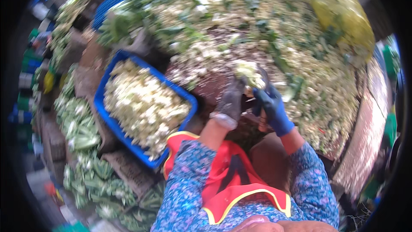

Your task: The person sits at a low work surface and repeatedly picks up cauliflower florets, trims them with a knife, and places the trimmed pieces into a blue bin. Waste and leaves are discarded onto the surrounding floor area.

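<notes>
My left hand, in a dark glove with a pale cuff, is closed around the lower side of a piece of cauliflower. My right hand, in a blue and dark glove, is at the right side of the same piece, its fingers curled. A dark curved thing, perhaps a blade, shows beside the piece above this hand; blur hides its shape. To the left stands a blue plastic basket heaped with cut cauliflower florets. Loose florets and green leaves lie spread beyond and to the right of my hands.
A yellow plastic bag stands at the upper right. Stacked blue baskets are at the upper left, beside leafy cauliflower heads. More leafy greens lie along the left, near concrete blocks. A pale curved edge runs down the right.
</notes>
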A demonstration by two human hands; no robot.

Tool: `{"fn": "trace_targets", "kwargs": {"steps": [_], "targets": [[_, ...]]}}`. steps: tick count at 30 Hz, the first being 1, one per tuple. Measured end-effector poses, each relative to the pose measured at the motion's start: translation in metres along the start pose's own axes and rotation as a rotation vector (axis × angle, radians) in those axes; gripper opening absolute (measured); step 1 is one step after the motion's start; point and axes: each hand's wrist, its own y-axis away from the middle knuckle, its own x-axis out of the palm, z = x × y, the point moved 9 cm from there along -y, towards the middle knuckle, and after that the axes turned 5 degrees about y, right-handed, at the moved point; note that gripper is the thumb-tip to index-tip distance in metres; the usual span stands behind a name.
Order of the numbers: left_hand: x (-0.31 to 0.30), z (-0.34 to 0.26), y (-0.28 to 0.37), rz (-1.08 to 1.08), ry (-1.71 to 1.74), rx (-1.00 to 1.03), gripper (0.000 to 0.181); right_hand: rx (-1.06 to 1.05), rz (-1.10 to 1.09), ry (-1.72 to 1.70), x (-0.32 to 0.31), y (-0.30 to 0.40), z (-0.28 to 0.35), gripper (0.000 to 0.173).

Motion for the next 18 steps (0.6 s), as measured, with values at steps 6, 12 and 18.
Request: {"fn": "trace_targets", "kwargs": {"steps": [6,12,18], "targets": [[0.004,-0.025,0.005,-0.051,0.023,0.33,0.04,-0.258,-0.099,0.323,-0.024,0.037,0.004,0.043],[-0.011,-0.062,0.026,-0.061,-0.247,0.507,0.035,-0.069,-0.047,0.353,-0.064,0.072,-0.031,0.036],[-0.015,-0.05,0.016,-0.112,-0.031,0.137,0.037,-0.404,0.044,0.895,0.0,0.051,0.052,0.06]]}}
